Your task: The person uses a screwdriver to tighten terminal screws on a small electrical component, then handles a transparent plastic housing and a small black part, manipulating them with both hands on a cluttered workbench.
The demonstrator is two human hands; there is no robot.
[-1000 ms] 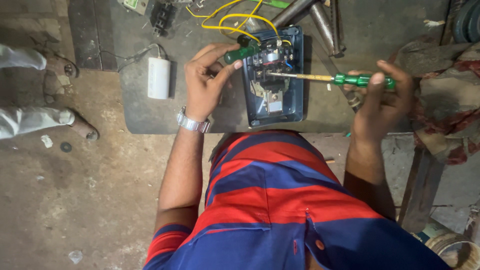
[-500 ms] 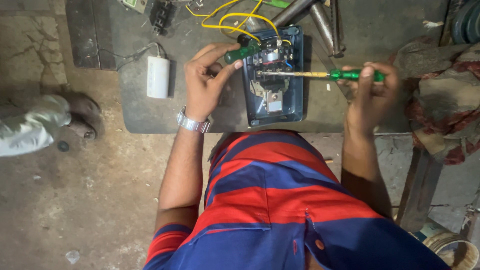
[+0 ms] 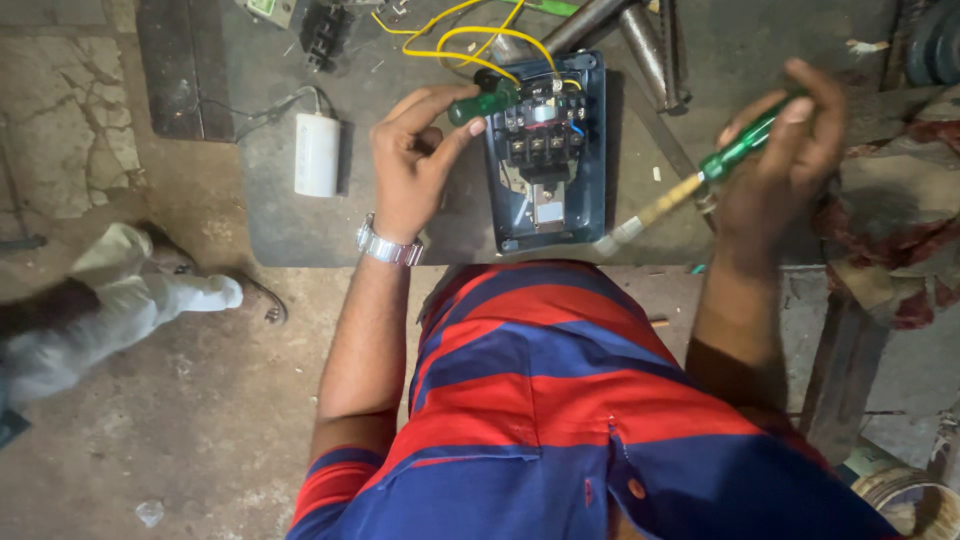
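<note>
Blue switch box [image 3: 546, 150], lid off, black terminals, yellow wires [image 3: 470, 40]

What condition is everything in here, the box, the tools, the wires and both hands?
Blue switch box: lid off, parts inside exposed, lying flat on the bench.
Yellow wires: loose, looping into the box's top.
Left hand: gripping a short green-handled tool at the box.
Right hand: holding a green-handled screwdriver clear of the box, tilted.
White cylinder: lying on its side.

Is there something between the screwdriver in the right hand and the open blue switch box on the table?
Nothing visible blocks it. The right hand holds the green-handled screwdriver to the right of the blue switch box, its tip near the box's lower right corner. The left hand with its own green tool is on the other side.
</note>
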